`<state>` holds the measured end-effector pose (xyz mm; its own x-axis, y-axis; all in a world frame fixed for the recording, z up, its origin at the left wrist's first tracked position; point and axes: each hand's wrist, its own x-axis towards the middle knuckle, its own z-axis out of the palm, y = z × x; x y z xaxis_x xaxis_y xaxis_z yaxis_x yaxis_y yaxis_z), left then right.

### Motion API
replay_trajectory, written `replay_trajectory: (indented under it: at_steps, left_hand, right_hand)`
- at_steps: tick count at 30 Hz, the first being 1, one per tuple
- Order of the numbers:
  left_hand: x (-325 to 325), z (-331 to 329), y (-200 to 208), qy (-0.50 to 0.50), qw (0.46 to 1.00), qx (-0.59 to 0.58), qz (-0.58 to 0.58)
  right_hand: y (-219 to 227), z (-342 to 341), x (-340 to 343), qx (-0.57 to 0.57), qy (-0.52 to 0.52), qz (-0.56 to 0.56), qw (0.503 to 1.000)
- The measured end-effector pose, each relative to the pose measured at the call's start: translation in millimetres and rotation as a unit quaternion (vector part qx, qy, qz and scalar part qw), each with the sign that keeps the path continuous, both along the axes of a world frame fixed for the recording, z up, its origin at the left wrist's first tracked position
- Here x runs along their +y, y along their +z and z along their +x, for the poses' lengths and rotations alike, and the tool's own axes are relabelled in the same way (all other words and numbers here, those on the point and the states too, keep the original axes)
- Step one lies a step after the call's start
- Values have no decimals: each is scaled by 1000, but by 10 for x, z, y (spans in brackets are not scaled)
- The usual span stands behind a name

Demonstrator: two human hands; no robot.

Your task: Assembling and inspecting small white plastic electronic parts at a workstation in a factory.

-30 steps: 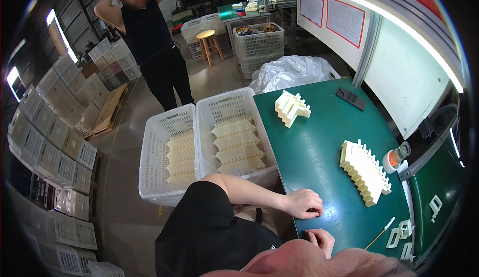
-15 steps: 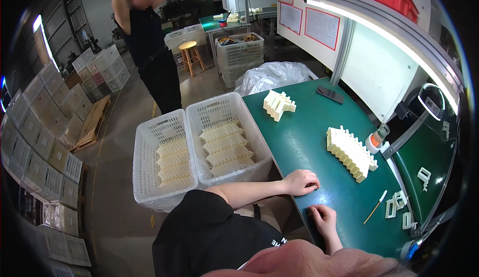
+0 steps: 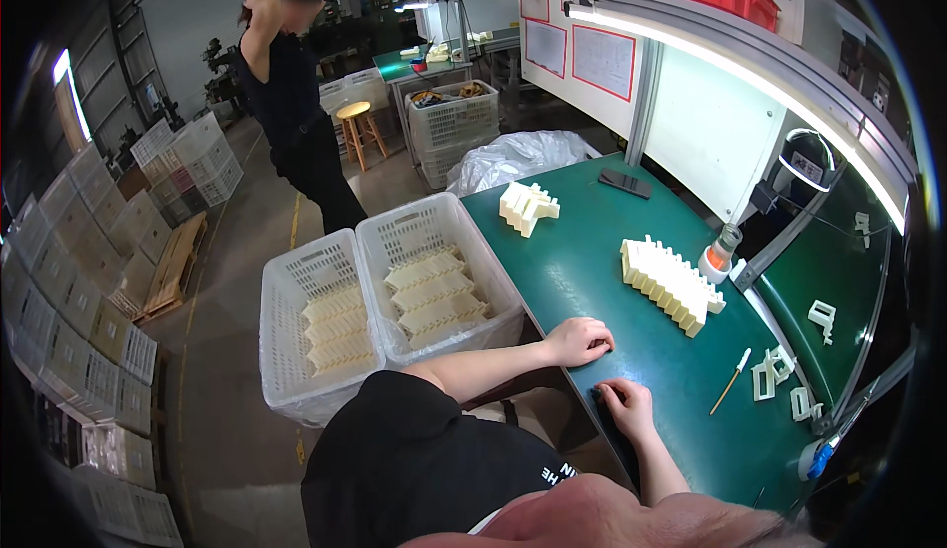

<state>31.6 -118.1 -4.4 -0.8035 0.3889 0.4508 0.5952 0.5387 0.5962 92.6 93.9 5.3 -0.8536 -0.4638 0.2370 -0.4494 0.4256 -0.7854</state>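
Observation:
My left hand (image 3: 580, 342) rests on the green table (image 3: 552, 282) near its front edge, its fingers curled in a loose fist with nothing visible in it. Just to its right and nearer to me, my right hand (image 3: 629, 407) lies at the same edge with bent fingers and no held object showing. Beyond them stands a long row of cream plastic parts (image 3: 671, 282), packed side by side. A shorter stack of cream parts (image 3: 528, 209) sits at the far left of the table. To the right lies a thin tool with a white end and a tan shaft (image 3: 730, 382).
Two white crates (image 3: 380, 359) with rows of cream parts stand left of the table. Loose cream frames (image 3: 764, 380) lie at the right, near a green conveyor belt (image 3: 838, 301). A phone (image 3: 624, 183) and a small jar (image 3: 723, 249) lie farther back. A person (image 3: 296, 104) stands beyond the crates.
The view has shifted slightly, so the table and parts appear farther left. My hands stay at the table edge, with the right fingers a little changed. The other person's arm and head have moved.

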Motion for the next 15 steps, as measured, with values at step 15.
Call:
replay_trajectory:
  at_steps: [15]
  left_hand:
    - [94, 15, -80, -36, 996, 76, 16]
  right_hand:
    - [26, 117, 49, 12, -16, 30, 999]
